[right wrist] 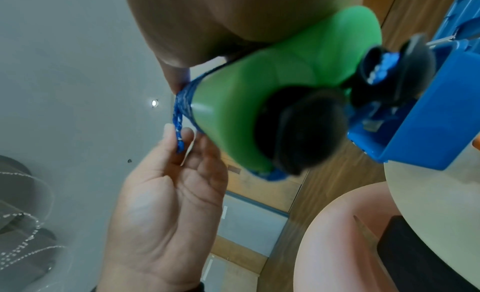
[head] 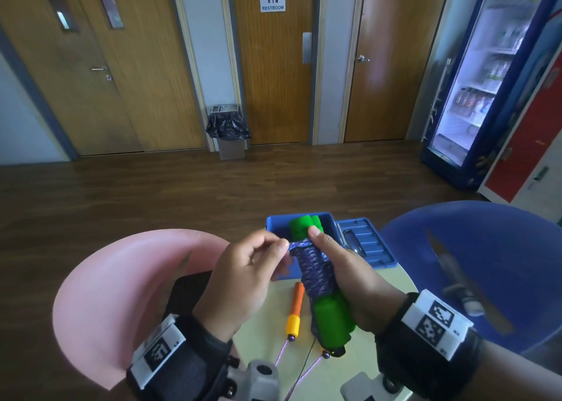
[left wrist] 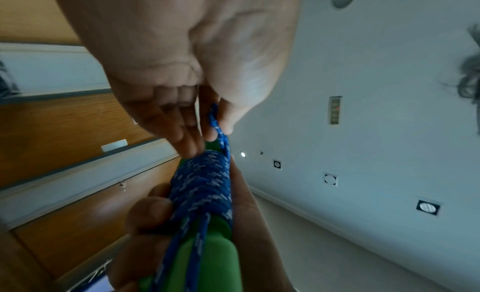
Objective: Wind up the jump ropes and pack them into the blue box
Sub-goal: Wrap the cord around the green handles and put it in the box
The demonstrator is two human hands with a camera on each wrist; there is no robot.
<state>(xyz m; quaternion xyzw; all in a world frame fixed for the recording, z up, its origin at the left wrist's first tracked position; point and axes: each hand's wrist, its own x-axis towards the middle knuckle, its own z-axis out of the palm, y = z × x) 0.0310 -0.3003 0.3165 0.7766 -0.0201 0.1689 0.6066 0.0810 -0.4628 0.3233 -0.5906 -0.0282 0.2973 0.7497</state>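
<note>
- My right hand [head: 349,276] is wrapped round the two green handles [head: 331,318], held side by side, thumb lying along the top of the winding.
- My left hand [head: 243,276] pinches the last short loop of blue rope [left wrist: 219,130] between thumb and forefinger, right at the top of the coil; other fingers loosely curled, holding nothing else.
- Blue rope coil [head: 314,271] is wound tight round the middle of the handles. Both handle ends stick out past it.
- Looks like the finishing step: tuck or cinch that loop so the winding locks. Can't tell from any view whether it's already threaded under a turn.
- The bundle is in the air, over the table [head: 392,282] and just in front of the blue box [head: 275,222]. Box open, lid hinged flat to its right. Not packed yet.
- Second rope: orange-and-yellow handle [head: 295,309] lies on the table below my hands, its pink cord [head: 281,353] running off toward me, unwound.
- Risks:
  - Pinch slips, the end springs back, top turns loosen. Cause: short stiff tail, small grip.
  - If I ease the right hand, the handles may splay and the coil go slack.
  - The box looks narrow, so the bundle may only seat lengthwise.
  - Lowering the bundle could snag the loose pink cord.
</note>
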